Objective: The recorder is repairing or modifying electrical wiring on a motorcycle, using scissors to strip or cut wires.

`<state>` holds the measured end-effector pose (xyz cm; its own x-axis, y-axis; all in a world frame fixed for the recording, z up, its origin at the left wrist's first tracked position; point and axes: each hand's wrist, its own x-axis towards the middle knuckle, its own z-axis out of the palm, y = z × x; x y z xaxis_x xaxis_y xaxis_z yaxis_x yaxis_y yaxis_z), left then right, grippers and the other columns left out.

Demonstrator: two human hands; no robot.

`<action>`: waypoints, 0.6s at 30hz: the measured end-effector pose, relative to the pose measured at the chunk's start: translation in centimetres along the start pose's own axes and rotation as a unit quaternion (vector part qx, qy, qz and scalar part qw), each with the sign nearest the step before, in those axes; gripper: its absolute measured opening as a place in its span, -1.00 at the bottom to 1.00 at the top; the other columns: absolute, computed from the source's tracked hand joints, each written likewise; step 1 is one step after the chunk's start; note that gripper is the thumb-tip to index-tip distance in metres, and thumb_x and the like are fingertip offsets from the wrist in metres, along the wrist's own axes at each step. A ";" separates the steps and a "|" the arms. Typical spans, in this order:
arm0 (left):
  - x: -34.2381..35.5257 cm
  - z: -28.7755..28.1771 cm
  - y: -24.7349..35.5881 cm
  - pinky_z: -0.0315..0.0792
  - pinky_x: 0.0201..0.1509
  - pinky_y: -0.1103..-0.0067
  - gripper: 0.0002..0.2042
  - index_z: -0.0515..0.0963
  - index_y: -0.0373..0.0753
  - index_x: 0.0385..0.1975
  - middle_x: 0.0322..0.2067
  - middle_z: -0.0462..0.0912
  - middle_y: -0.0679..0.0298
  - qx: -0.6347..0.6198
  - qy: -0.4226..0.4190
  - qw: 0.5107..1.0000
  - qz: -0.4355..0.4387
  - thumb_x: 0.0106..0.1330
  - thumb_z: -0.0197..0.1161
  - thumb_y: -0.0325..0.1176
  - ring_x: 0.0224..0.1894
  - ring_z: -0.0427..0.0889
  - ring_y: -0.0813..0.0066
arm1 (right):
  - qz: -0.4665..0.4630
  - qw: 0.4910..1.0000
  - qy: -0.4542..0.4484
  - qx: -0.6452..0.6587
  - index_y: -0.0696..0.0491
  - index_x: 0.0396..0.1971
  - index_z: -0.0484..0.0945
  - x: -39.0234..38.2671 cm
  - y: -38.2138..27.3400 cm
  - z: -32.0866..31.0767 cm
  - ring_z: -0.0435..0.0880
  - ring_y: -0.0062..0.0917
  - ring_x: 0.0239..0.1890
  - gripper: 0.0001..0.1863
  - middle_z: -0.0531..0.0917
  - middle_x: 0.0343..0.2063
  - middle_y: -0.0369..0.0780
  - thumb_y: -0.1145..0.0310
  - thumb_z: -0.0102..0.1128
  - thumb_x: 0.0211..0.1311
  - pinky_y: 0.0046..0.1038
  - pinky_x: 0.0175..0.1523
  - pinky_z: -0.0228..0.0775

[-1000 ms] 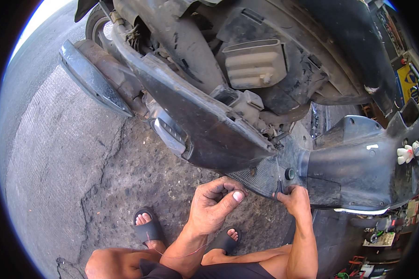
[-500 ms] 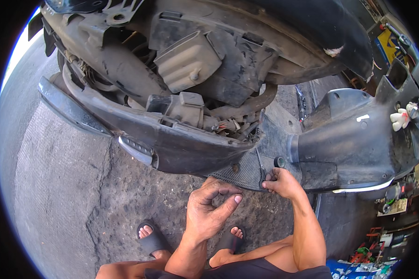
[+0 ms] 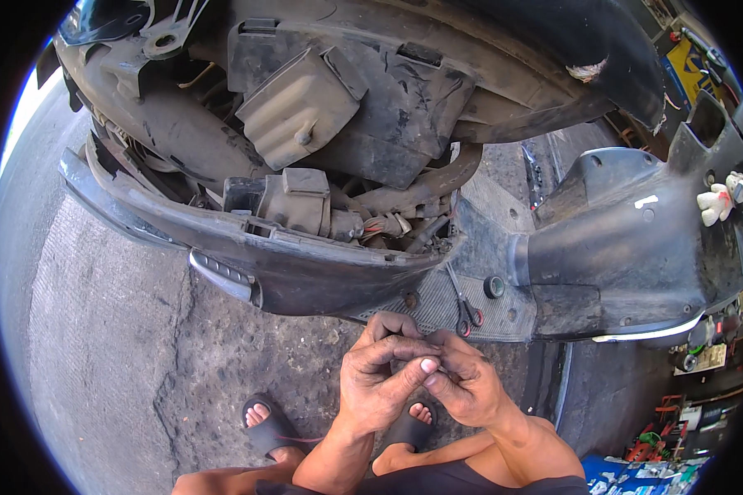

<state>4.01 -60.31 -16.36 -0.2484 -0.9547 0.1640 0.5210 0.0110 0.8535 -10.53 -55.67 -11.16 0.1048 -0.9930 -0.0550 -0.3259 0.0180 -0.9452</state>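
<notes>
My left hand (image 3: 385, 381) and my right hand (image 3: 462, 381) meet low in the centre, fingertips pinched together around something small that I cannot make out. Just behind them, scissors (image 3: 470, 317) with black-and-red handles lie on the scooter's ribbed footboard (image 3: 495, 318), beside a small dark roll (image 3: 494, 287). Above, the dusty scooter body (image 3: 347, 272) is open, with an exposed wire bundle (image 3: 384, 227) and a boxy plastic housing (image 3: 293, 111).
My sandalled feet (image 3: 262, 425) stand on cracked, rough pavement (image 3: 107, 346). A small white plush toy (image 3: 718, 198) hangs on the front panel at the right. A yellow sign (image 3: 687, 66) and cluttered tools (image 3: 648, 437) line the far right.
My right hand has let go of the scissors and moved down and left to join my left hand. The view has shifted, so the scooter body appears further left.
</notes>
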 end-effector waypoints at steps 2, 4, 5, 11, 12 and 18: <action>-0.1 0.0 -0.1 0.45 -0.11 0.57 -0.87 0.74 -0.31 -0.30 -0.24 0.56 0.24 -0.025 0.003 0.999 -0.024 0.16 0.48 -0.50 -0.17 0.53 0.47 | 0.000 1.000 0.024 -0.012 0.20 -0.10 0.65 0.0 -0.3 -0.1 0.64 -0.35 -0.09 -0.76 0.63 -0.20 -0.13 0.38 0.29 0.32 -0.37 0.01 0.51; -0.1 0.2 0.4 0.46 -0.11 0.57 -0.88 0.74 -0.32 -0.31 -0.25 0.59 0.22 -0.012 0.011 0.999 -0.029 0.17 0.47 -0.50 -0.17 0.55 0.47 | -0.017 0.994 0.034 -0.103 0.19 -0.25 0.68 0.0 -0.3 -0.4 0.64 -0.34 -0.18 -0.81 0.61 -0.28 -0.15 0.43 0.39 0.18 -0.36 -0.08 0.51; -0.1 0.2 0.5 0.47 -0.11 0.56 -0.89 0.73 -0.34 -0.31 -0.26 0.61 0.19 0.001 0.020 0.999 -0.033 0.18 0.46 -0.51 -0.16 0.56 0.46 | -0.016 0.994 0.035 -0.103 0.19 -0.25 0.68 0.0 -0.4 -0.7 0.64 -0.34 -0.18 -0.81 0.61 -0.28 -0.15 0.43 0.39 0.18 -0.36 -0.08 0.51; -0.2 0.0 0.4 0.51 -0.13 0.54 -0.91 0.71 -0.37 -0.31 -0.27 0.65 0.14 0.020 0.024 0.999 -0.039 0.22 0.41 -0.54 -0.20 0.62 0.43 | -0.053 0.974 0.051 -0.216 0.14 -0.42 0.65 0.0 -1.1 -1.9 0.59 -0.33 -0.32 -0.82 0.55 -0.39 -0.21 0.46 0.47 -0.04 -0.35 -0.24 0.47; -0.3 0.1 0.4 0.51 -0.13 0.54 -0.91 0.71 -0.37 -0.31 -0.27 0.65 0.14 0.021 0.022 0.999 -0.040 0.22 0.41 -0.54 -0.20 0.62 0.43 | -0.039 0.976 0.050 -0.210 0.14 -0.45 0.63 0.0 -1.3 -1.9 0.58 -0.34 -0.34 -0.82 0.53 -0.41 -0.21 0.45 0.47 -0.05 -0.35 -0.26 0.47; -0.6 0.4 0.5 0.53 -0.16 0.56 -0.92 0.67 -0.42 -0.32 -0.29 0.70 0.10 -0.034 0.038 0.994 -0.097 0.27 0.38 -0.54 -0.25 0.66 0.45 | 0.049 0.984 0.039 -0.164 0.16 -0.52 0.56 -0.2 -2.5 -2.1 0.58 -0.47 -0.44 -0.77 0.56 -0.45 -0.21 0.48 0.52 -0.08 -0.46 -0.36 0.41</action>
<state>4.08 -59.63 -15.78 -0.2892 -0.9564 -0.0399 0.5241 -0.1931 0.8295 -11.68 -55.79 -8.14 -0.0114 -0.9945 -0.1040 -0.6178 0.0888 -0.7813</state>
